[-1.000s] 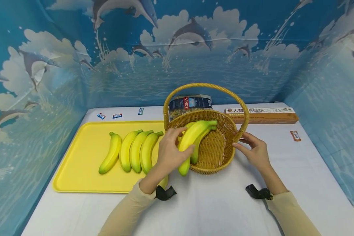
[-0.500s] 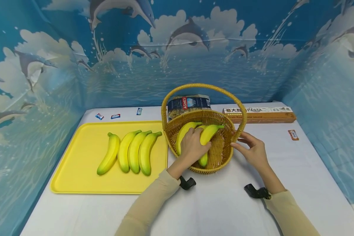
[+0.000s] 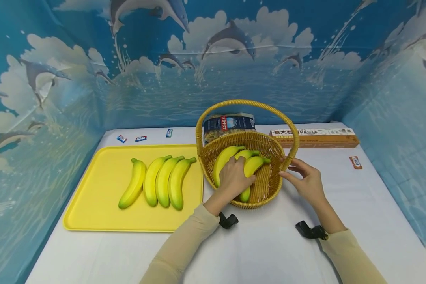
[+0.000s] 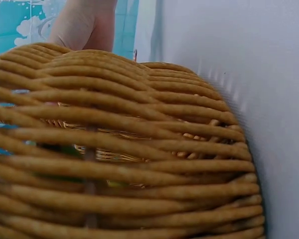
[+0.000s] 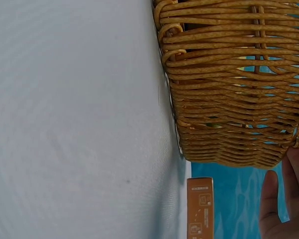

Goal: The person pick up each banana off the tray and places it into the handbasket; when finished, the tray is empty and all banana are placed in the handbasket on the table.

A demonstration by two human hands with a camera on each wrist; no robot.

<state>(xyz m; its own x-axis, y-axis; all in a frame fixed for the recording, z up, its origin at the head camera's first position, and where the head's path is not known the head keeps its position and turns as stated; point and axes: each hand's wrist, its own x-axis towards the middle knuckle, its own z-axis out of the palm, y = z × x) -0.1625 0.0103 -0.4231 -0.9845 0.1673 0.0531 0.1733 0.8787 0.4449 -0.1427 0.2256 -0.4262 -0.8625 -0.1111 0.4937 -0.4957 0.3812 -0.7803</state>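
- Leftmost on the bench (image 3: pixel 262 252) lies a yellow tray (image 3: pixel 103 169) carrying four bananas (image 3: pixel 176 183), one a little apart from the other three; all lie left of both hands, stems to the far side.
- To their right, the left hand (image 3: pixel 233 177) reaches over the basket's near left rim, fingers and thumb gripping a banana (image 3: pixel 256 165) inside the basket. The left wrist view shows mainly the basket's outer weave, with bits of green and yellow through the gaps; this hand's grip shows only from the head.
- Two more bananas (image 3: pixel 226 159) lie in the basket beside the gripped one, left and far of it. They look smooth and bright yellow, with greenish stems.
- The basket (image 3: pixel 246 136) is golden-brown wicker with a tall arched handle; a pasta bag (image 3: pixel 228 123) stands behind it.
- The right hand (image 3: pixel 307 181) pinches the basket's right side by the handle's foot, well right of the gripped banana.
- Farther right lies a long pasta box (image 3: pixel 316 138); the right wrist view adds its printed orange-brown end, which the head view leaves out.
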